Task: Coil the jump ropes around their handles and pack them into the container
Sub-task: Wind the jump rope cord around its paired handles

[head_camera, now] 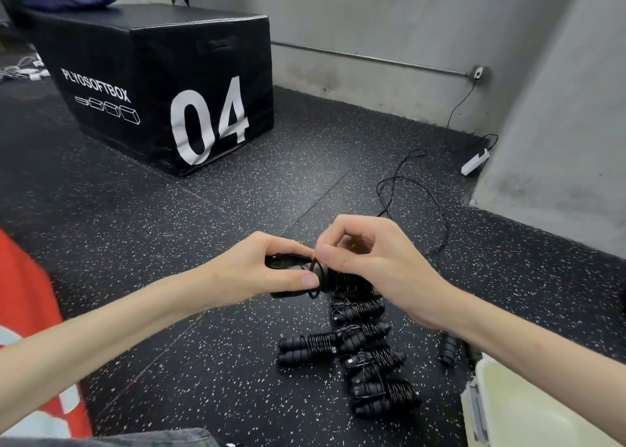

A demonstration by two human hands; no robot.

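Done: I count several coiled ropes (366, 362) on floor
Hands: left (267, 270) grips handles (288, 267); right (366, 253) pinches cord (nearly wound)
Left: packing; bin (528, 409) looks empty

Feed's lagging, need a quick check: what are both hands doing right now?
Left hand: grips the rope handles.
Right hand: pinches the rope at the handles, fingers curled.

I have one view only, from the wide-angle camera on the wearer's head, tilted forward and down. It sits close over both hands, which fill mid-frame, and looks across the speckled black rubber floor (237, 209) toward the grey concrete wall (389, 13).
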